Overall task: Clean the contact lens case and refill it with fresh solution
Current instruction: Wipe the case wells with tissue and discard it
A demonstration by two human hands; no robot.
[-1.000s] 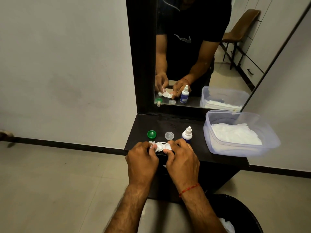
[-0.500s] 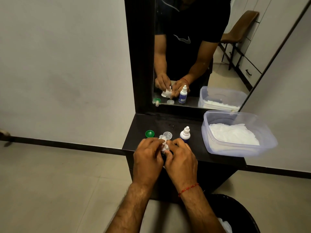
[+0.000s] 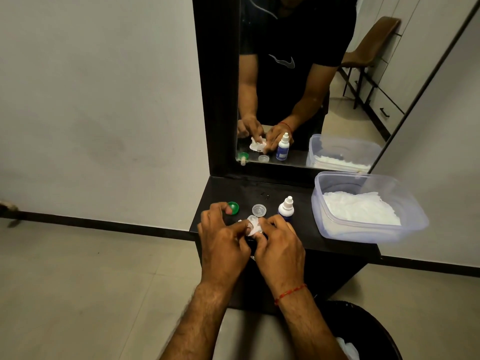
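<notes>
Gripping the lens case (image 3: 253, 226) at frame centre: left hand (image 3: 223, 237) and right hand (image 3: 279, 244) both pinch it, tilted above the shelf (image 3: 306, 235). Solution bottle (image 3: 286, 209) stands just up-right, nearer the right hand; green cap (image 3: 233, 207) and clear cap (image 3: 259, 210) lie just above.

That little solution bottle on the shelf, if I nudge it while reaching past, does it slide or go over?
The solution bottle stands upright on a narrow base with a tall white nozzle, so it probably tips rather than slides. It looks small and plastic, so likely light and easily knocked. Its round body suggests it would roll once down, possibly toward the clear cap or the shelf edge.
</notes>
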